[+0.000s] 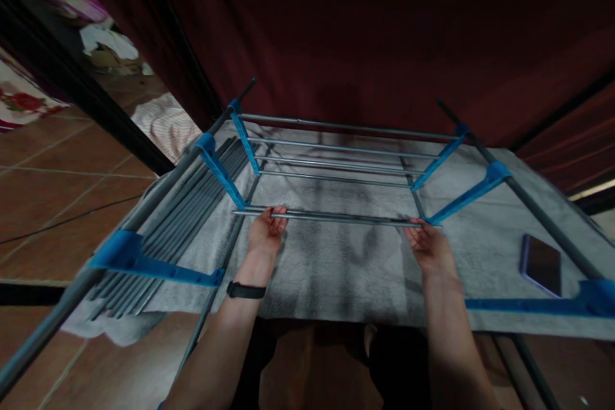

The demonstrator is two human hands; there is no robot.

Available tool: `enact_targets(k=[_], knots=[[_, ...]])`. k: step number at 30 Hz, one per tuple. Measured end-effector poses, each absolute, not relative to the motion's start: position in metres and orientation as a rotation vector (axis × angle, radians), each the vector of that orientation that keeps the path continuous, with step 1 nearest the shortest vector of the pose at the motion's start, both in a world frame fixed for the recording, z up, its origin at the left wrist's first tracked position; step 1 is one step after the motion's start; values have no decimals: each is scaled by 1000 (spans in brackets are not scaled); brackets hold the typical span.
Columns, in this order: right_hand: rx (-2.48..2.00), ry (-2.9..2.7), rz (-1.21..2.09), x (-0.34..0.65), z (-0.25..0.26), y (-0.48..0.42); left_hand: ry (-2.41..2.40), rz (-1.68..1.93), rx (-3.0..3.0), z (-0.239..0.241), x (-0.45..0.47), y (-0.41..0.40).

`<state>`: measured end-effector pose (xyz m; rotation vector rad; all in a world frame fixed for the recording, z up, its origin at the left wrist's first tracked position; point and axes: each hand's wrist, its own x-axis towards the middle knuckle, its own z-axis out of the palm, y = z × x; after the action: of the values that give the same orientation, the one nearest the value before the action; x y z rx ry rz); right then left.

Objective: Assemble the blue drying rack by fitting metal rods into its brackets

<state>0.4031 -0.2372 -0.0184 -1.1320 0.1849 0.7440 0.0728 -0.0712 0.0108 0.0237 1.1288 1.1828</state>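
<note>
My left hand [269, 229] and my right hand [428, 243] are closed around the two ends of a thin grey metal rod [341, 218]. It lies level between the lower ends of a left blue plastic bracket [221, 173] and a right blue bracket [468, 196]. A second rod seems to run right along it, but I cannot tell them apart clearly. Behind, several similar rods [336, 161] span the far brackets. The brackets sit on thick grey side poles, a left pole [163, 189] and a right pole [548, 218]. Whether the held rod's ends are seated is unclear.
A bundle of loose grey rods [187, 205] lies at the left on a grey blanket [331, 275]. A phone [542, 264] rests on the right. Nearer brackets [158, 262] jut inward. A dark red curtain [360, 45] hangs behind; tiled floor [57, 198] shows left.
</note>
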Motion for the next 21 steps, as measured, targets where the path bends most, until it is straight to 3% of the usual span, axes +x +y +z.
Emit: enact_targets(k=[21], knots=[[-1093, 149, 697, 376, -24, -227, 1125, 1102, 75, 7, 92, -82]])
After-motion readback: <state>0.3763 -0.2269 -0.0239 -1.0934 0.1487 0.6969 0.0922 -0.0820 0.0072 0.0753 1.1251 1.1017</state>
